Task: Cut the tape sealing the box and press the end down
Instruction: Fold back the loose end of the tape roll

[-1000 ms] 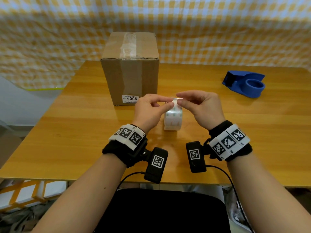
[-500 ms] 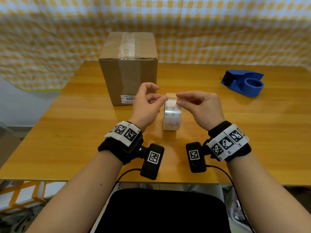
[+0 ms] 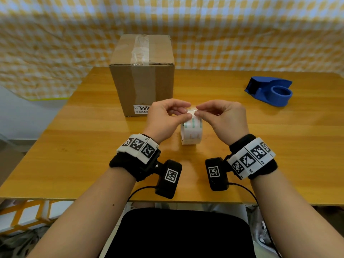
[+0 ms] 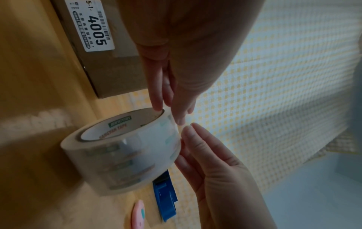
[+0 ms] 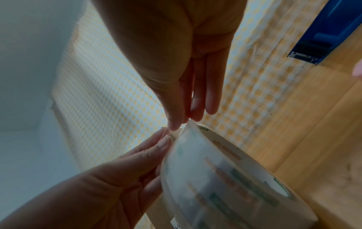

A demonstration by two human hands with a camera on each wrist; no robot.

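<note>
My left hand (image 3: 163,120) has come back to the tape roll (image 3: 191,133) on the table (image 3: 74,146); both it and my right hand (image 3: 223,118) pinch the loose end, I think. Fingers hide it. The box (image 3: 143,75) stands just behind.

A brown cardboard box (image 3: 142,75), clear tape (image 3: 140,50) along its top seam, stands upright on the table's far side.

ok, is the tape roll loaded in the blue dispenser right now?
No. The tape roll stands on edge on the table between both hands, while the blue dispenser sits apart with an empty hub.
</note>
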